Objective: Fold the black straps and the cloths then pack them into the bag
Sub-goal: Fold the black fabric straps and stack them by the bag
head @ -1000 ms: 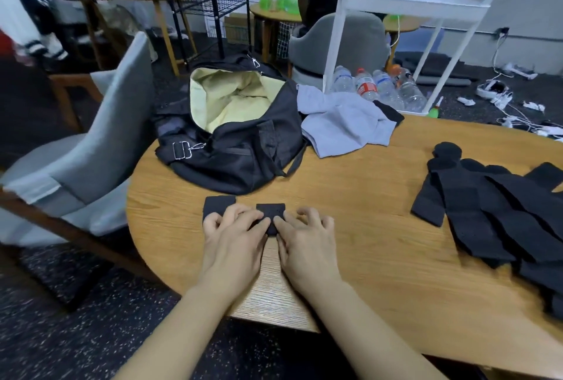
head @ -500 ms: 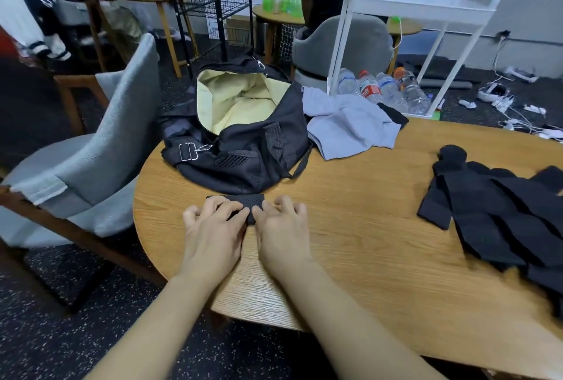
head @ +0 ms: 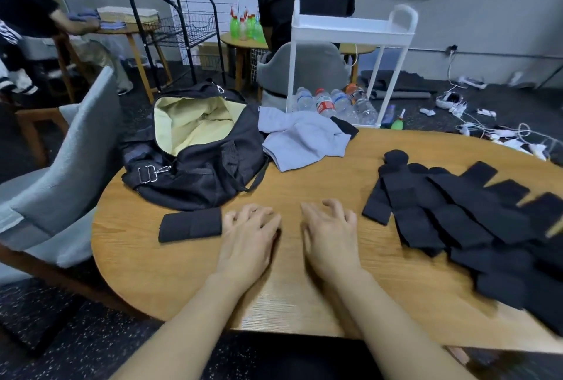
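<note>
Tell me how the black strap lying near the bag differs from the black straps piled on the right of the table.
The folded strap lies alone as a short, doubled-over rectangle just in front of the bag; the pile of straps lies long and unfolded, overlapping one another in a fan. The folded strap sits beside the left hand; the pile lies further off, to the right of the right hand. Neither hand holds anything. Both look like the same black fabric and rest on the wooden table.

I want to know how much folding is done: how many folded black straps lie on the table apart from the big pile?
1: a folded black strap lies in front of the bag, just beside the left hand. The unfolded pile sits to the right; the bag's inside is partly hidden.
</note>
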`<state>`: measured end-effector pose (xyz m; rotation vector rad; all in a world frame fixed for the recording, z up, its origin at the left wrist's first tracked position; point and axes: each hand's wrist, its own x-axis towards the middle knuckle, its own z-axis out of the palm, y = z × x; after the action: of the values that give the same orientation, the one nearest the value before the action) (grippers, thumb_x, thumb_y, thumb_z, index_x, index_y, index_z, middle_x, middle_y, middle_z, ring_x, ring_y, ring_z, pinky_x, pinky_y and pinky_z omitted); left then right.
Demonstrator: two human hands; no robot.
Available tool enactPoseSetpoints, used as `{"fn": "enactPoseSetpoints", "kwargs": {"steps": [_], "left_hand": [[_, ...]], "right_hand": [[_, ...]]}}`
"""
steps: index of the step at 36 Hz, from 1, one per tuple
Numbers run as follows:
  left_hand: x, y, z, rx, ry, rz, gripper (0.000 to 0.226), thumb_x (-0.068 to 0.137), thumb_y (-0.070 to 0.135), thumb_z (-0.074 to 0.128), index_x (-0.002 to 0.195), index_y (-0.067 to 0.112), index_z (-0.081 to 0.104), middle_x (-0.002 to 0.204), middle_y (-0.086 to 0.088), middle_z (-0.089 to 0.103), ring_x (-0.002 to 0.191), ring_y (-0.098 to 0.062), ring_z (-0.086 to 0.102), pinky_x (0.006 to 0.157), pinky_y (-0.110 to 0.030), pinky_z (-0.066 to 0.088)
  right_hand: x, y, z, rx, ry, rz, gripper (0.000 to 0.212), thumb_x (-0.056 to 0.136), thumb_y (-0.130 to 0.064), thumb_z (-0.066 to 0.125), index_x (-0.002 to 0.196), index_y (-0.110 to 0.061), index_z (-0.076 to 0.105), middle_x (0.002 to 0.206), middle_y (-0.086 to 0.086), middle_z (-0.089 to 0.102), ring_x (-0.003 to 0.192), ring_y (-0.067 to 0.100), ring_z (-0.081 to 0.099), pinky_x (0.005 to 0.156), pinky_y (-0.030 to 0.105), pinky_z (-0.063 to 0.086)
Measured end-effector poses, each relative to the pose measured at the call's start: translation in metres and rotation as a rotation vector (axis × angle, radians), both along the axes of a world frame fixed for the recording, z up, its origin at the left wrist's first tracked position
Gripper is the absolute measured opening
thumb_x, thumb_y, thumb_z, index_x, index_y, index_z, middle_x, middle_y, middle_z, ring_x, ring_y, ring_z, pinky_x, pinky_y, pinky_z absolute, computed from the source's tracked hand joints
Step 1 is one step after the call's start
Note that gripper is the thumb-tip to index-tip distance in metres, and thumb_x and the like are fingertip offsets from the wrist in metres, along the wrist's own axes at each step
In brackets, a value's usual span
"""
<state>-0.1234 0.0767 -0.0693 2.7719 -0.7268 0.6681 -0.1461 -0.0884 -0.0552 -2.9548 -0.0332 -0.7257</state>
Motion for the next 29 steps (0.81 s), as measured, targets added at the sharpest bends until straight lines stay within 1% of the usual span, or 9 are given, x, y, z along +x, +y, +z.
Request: {"fn": "enactPoseSetpoints", "kwargs": {"steps": [5,9,12,14,16,17,19,24,29], "left_hand": [[0.002,-0.064,0.006,0.001,-0.043,-0.118,0.026,0.079,0.015,0.065,0.103,0.025,0.069,0.113,0.003,0.066,0.107,-0.022,0.050,0.084,-0.040,0.026],[0.006,-0.109,0.010,0.035,0.007,-0.208,0.038,0.072,0.013,0.078,0.107,0.024,0.069,0.115,0.003,0.067,0.108,-0.022,0.057,0.085,-0.046,0.046],[0.014,-0.140,0.011,0.045,0.049,-0.286,0.045,0.073,0.009,0.078,0.115,0.021,0.068,0.122,0.002,0.066,0.114,-0.020,0.058,0.088,-0.044,0.049],[0.019,-0.159,0.013,0.084,0.132,-0.314,0.049,0.081,0.007,0.070,0.128,0.018,0.063,0.135,0.000,0.060,0.126,-0.021,0.054,0.099,-0.043,0.043],[0.023,-0.177,0.015,0.130,0.220,-0.340,0.055,0.095,0.006,0.048,0.148,0.018,0.041,0.156,0.002,0.036,0.144,-0.018,0.031,0.115,-0.039,0.021],[0.025,-0.184,0.016,0.134,0.233,-0.338,0.058,0.098,0.006,0.039,0.153,0.020,0.029,0.161,0.004,0.024,0.148,-0.014,0.019,0.116,-0.034,0.010],[0.028,-0.195,0.019,0.140,0.264,-0.325,0.064,0.097,0.003,0.033,0.156,0.023,0.017,0.164,0.007,0.012,0.150,-0.010,0.007,0.115,-0.028,0.001],[0.042,-0.214,0.021,0.004,0.346,-0.277,0.054,0.102,0.015,0.032,0.153,0.029,0.023,0.161,0.009,0.021,0.147,-0.008,0.016,0.114,-0.029,0.008],[0.056,-0.230,0.020,-0.044,0.480,-0.300,0.040,0.104,0.024,0.032,0.144,0.032,0.032,0.148,0.014,0.040,0.139,-0.007,0.029,0.109,-0.035,0.015]], "right_hand": [[-0.020,-0.068,0.005,0.007,-0.080,-0.131,0.032,0.068,-0.011,0.075,0.099,-0.017,0.067,0.090,-0.006,0.069,0.106,0.029,0.057,0.075,0.039,0.040],[-0.031,-0.113,0.012,0.003,-0.140,-0.237,0.036,0.066,-0.009,0.078,0.100,-0.015,0.069,0.095,-0.002,0.070,0.107,0.030,0.058,0.079,0.041,0.035],[-0.033,-0.143,0.012,-0.060,-0.128,-0.306,0.042,0.061,-0.007,0.080,0.101,-0.012,0.070,0.098,0.004,0.070,0.108,0.033,0.059,0.081,0.041,0.030],[-0.029,-0.159,0.010,-0.092,-0.085,-0.325,0.050,0.060,-0.008,0.082,0.108,-0.009,0.070,0.108,0.011,0.069,0.115,0.037,0.058,0.086,0.043,0.030],[-0.022,-0.170,0.006,-0.099,-0.045,-0.327,0.058,0.059,-0.011,0.084,0.115,-0.008,0.069,0.118,0.017,0.066,0.122,0.040,0.055,0.093,0.047,0.028],[-0.018,-0.173,0.005,-0.098,-0.028,-0.327,0.060,0.058,-0.013,0.085,0.116,-0.008,0.069,0.121,0.019,0.065,0.124,0.040,0.054,0.095,0.048,0.027],[-0.011,-0.176,0.004,-0.079,-0.011,-0.330,0.062,0.056,-0.016,0.087,0.115,-0.008,0.070,0.120,0.019,0.066,0.124,0.040,0.053,0.098,0.050,0.026],[0.002,-0.177,-0.001,-0.030,-0.043,-0.387,0.055,0.060,-0.020,0.084,0.113,-0.010,0.071,0.111,0.016,0.069,0.122,0.040,0.055,0.097,0.052,0.025],[0.005,-0.180,-0.010,-0.023,-0.067,-0.395,0.037,0.071,-0.022,0.059,0.104,-0.010,0.070,0.098,0.007,0.071,0.120,0.038,0.057,0.094,0.052,0.026]]}}
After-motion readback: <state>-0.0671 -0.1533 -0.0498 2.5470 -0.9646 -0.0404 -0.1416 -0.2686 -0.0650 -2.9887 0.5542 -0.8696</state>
